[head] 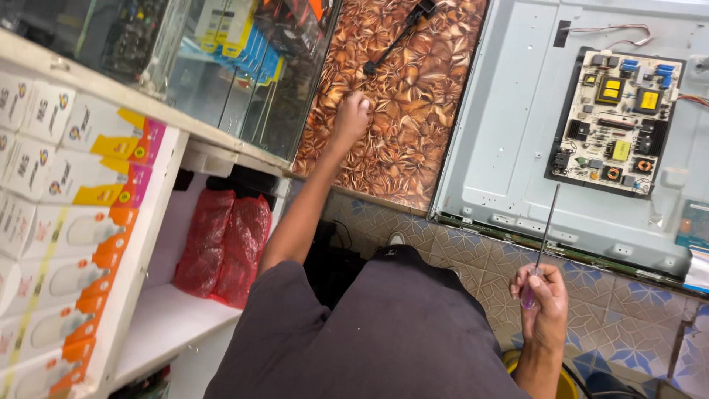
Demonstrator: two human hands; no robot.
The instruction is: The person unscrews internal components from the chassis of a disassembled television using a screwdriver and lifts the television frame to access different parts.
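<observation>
one screwdriver (541, 244) with a purple handle, clamped in the right hand (545, 303), thin shaft pointing up across the lower edge of the panel (509, 148). one left hand (351, 118), curled into a closed fist, pressed on the copper-patterned countertop (413, 125); whether anything small sits inside the fist, cannot tell. one grey metal panel lying flat just right of the countertop, carrying one circuit board (617, 122) near its upper right. one black tool (399, 33) lying on the countertop beyond the fist. two red bags (225, 247) side by side on a white shelf (162, 318) below. stacked white-and-orange boxes (52, 222) at far left.
</observation>
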